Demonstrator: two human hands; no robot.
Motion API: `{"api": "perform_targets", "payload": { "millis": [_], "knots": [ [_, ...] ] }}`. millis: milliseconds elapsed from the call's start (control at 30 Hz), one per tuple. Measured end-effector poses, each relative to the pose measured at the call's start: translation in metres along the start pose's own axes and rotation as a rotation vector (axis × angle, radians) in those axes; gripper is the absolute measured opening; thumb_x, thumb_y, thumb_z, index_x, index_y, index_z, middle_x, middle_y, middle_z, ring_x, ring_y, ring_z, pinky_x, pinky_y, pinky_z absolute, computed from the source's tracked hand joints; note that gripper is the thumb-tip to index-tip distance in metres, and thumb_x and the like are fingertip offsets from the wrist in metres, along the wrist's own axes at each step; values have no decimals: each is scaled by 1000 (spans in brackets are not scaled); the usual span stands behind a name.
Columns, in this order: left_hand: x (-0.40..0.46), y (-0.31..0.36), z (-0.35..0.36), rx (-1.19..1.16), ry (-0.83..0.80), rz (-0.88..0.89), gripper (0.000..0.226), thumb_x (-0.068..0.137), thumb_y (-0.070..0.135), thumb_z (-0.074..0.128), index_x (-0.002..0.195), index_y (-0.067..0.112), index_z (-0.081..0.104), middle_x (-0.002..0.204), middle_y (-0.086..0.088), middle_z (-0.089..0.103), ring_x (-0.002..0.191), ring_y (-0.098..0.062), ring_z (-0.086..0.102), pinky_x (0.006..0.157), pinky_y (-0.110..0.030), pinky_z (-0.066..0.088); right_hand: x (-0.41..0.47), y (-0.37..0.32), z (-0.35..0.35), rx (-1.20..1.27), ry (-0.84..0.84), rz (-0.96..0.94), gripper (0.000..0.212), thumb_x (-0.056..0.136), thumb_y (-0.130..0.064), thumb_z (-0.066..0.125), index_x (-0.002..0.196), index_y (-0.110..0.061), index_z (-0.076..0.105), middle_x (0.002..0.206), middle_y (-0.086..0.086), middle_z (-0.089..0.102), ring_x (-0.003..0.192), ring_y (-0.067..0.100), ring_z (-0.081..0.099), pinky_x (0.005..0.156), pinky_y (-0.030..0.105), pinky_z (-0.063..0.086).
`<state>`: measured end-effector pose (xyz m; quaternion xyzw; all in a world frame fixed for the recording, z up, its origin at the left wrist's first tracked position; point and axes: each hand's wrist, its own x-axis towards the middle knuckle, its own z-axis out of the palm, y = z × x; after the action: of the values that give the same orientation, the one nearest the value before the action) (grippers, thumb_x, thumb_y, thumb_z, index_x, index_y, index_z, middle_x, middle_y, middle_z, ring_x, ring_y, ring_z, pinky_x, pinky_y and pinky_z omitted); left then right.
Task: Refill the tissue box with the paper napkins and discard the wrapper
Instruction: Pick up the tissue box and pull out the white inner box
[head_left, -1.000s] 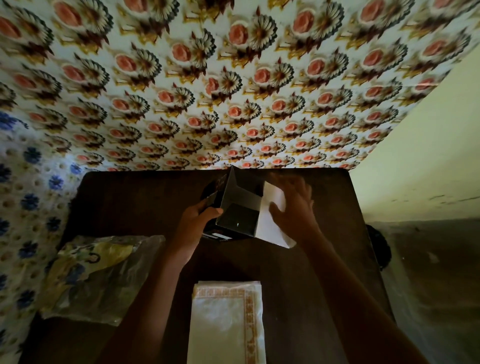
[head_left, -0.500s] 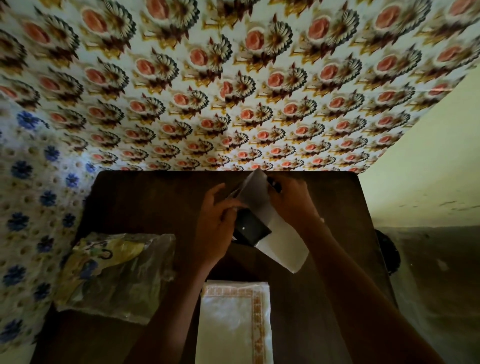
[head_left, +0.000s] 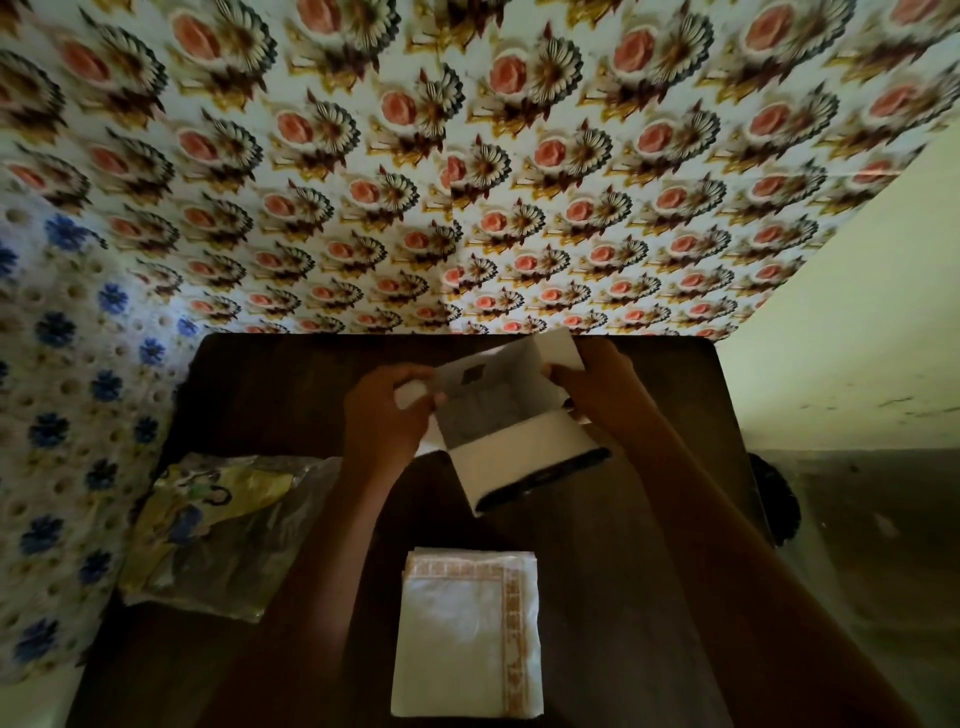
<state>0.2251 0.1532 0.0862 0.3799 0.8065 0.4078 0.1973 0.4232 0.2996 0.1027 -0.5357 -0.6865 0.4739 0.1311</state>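
The tissue box (head_left: 511, 415) is held above the far half of the dark table (head_left: 291, 395), its open end turned toward me so the grey inside shows. A white flap hangs down in front and another sticks up at the back. My left hand (head_left: 387, 415) grips the box's left side. My right hand (head_left: 605, 389) pinches its right edge. A stack of white paper napkins (head_left: 467, 631) with an orange patterned border lies flat near the front edge. The crumpled clear and yellow plastic wrapper (head_left: 218, 530) lies at the left side of the table.
Flower-patterned wallpaper (head_left: 467, 182) rises just behind the table's far edge. A white cloth with blue flowers (head_left: 57, 415) hangs at the left. At the right a plain wall (head_left: 857, 338) meets the floor, with a dark round object (head_left: 774, 493) beside the table.
Both hands turned the box so its open end now faces me, and spread its flaps apart. The napkin stack and the wrapper stayed in place.
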Motion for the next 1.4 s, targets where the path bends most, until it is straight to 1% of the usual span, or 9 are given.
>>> {"api": "perform_targets", "payload": {
  "millis": [100,267,400,500,700,833,1067,1300,1400],
  "knots": [
    [10,-5,2,275,14,165,27,92,29,70,118,19,71,123,-1,68,113,-17,61,94,-33,49,-4,4,-2,86,-12,30,50,96,-17,67,143,-17,50,133,13,64,99,25,70,56,23,57],
    [5,5,2,605,-116,255,72,93,75,28,134,25,60,148,2,54,144,-22,40,113,-61,33,-12,12,-2,107,119,-105,87,88,-8,76,153,-43,29,110,-8,56,80,17,74,55,33,65],
    [-12,7,-3,731,-258,169,110,77,95,27,162,29,2,172,2,-7,158,-26,-13,118,-68,-2,-18,17,-2,84,135,-100,64,90,-16,75,146,-28,47,127,7,62,78,16,75,58,29,65],
    [-11,-8,-1,717,-429,123,131,66,99,39,157,30,-25,167,2,-30,154,-24,-28,119,-68,-7,-18,21,-2,92,135,-66,60,91,-22,74,146,-20,51,136,13,59,72,12,74,58,23,62],
    [-6,-19,7,183,-510,53,122,70,64,82,160,33,6,169,6,15,151,-13,26,121,-40,33,-28,39,7,-192,2,-136,87,76,-52,82,146,-14,47,155,7,36,139,24,39,101,25,38],
    [-15,-12,12,100,-480,-46,85,80,36,84,151,23,39,145,-1,58,130,-19,57,99,-32,50,-33,45,9,-273,-82,-161,103,67,-47,90,151,-16,40,153,6,46,137,26,49,108,36,48],
    [-19,-26,30,228,-439,-161,97,74,35,87,152,26,31,151,-4,48,138,-27,49,108,-47,49,-33,43,20,-152,-132,-113,94,72,-24,91,151,-16,41,137,6,65,120,22,67,100,41,57],
    [-29,-25,45,191,-231,-163,68,85,32,79,143,16,47,134,-10,62,125,-27,62,97,-46,58,-35,54,35,-134,-23,-92,77,86,-11,79,152,-18,39,134,10,66,121,24,66,96,25,46],
    [-32,-26,46,103,-197,-180,60,86,23,79,139,13,53,132,-11,66,120,-26,66,93,-45,61,-36,56,38,-133,-14,-61,74,88,-12,76,153,-17,40,135,11,66,124,25,64,103,33,48]
  ]
}}
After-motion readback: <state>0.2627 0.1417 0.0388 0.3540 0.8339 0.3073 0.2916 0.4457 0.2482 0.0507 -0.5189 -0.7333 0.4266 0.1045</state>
